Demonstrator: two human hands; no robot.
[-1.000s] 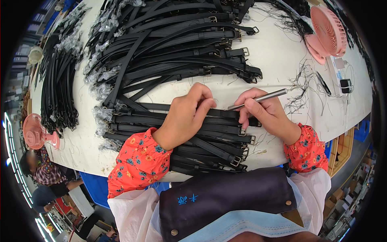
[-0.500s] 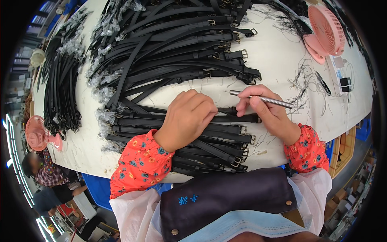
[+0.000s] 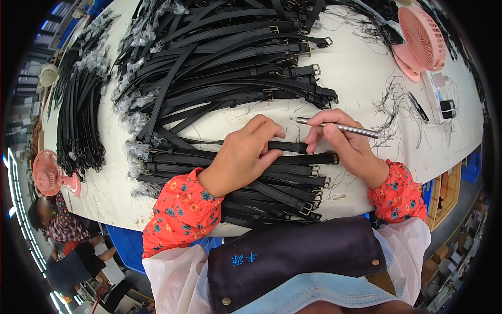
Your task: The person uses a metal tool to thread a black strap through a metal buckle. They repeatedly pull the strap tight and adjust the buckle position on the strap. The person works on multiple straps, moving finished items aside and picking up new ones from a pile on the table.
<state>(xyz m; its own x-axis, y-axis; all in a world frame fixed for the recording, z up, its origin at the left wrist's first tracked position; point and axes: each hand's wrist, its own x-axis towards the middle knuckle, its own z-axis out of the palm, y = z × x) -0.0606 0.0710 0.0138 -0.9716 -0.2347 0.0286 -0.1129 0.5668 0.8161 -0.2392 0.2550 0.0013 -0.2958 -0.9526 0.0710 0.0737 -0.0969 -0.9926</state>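
Note:
In my right hand (image 3: 348,138) is a slim silver pen-shaped tool (image 3: 345,128), held between thumb and fingers with its thin tip toward the left. The fingertips of that hand are beside the buckle end of a black strap (image 3: 287,146). My left hand (image 3: 243,152) is over the same strap, with thumb and forefinger spread apart around it; the other fingers are curled and partly hidden. More black buckled straps (image 3: 285,196) lie side by side under and in front of my left hand, their metal buckles toward the right.
A large heap of black straps (image 3: 225,52), partly plastic-wrapped, spreads across the far table (image 3: 361,78). Another bundle (image 3: 81,120) lies left. Pink fans (image 3: 421,39) stand at both sides. Thread scraps (image 3: 392,110), a dark pen-like tool (image 3: 418,107) and a black plug (image 3: 447,109) lie right.
My left thumb and forefinger, pinched together before, have parted, and more of the strap shows between my hands. The right hand and its tool have barely moved.

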